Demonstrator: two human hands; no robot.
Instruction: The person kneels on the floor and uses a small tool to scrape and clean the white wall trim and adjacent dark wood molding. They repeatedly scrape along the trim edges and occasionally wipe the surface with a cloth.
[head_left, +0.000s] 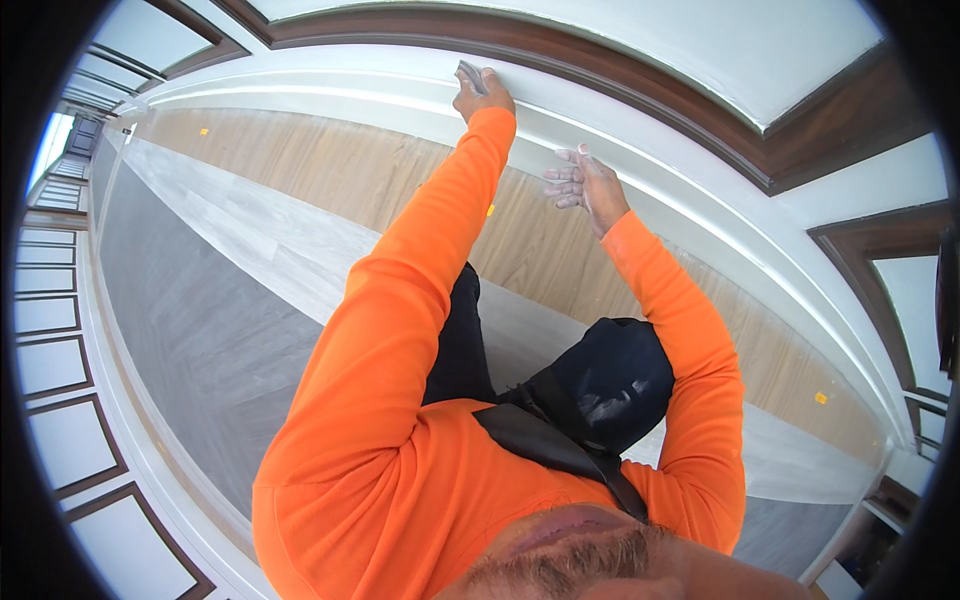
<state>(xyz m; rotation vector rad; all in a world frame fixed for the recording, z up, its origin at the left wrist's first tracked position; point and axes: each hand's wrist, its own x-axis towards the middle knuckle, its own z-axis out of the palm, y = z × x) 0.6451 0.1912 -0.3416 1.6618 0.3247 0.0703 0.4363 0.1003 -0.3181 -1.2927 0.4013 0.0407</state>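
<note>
My left hand (484, 94) is at the top middle, gripping a small grey pad (471, 77) that looks like a sanding pad. The pad is at the white wall strip between the brown wood moulding (480, 31) above and the white baseboard (375, 94) below; whether it presses on the surface cannot be told. My right hand (589, 187) is raised in front of the baseboard, to the right of and lower in the view than the left. Its palm shows, the fingers point left and hold nothing. Whitish dust coats its fingertips.
Wood-look planks (322, 161) run along the wall, beside a pale grey strip (255, 221) and a darker grey floor (187, 285). Small yellow markers (821, 398) lie on the planks. A dark knee (615, 375) is below my right hand. Framed wall panels (67, 442) line the far left.
</note>
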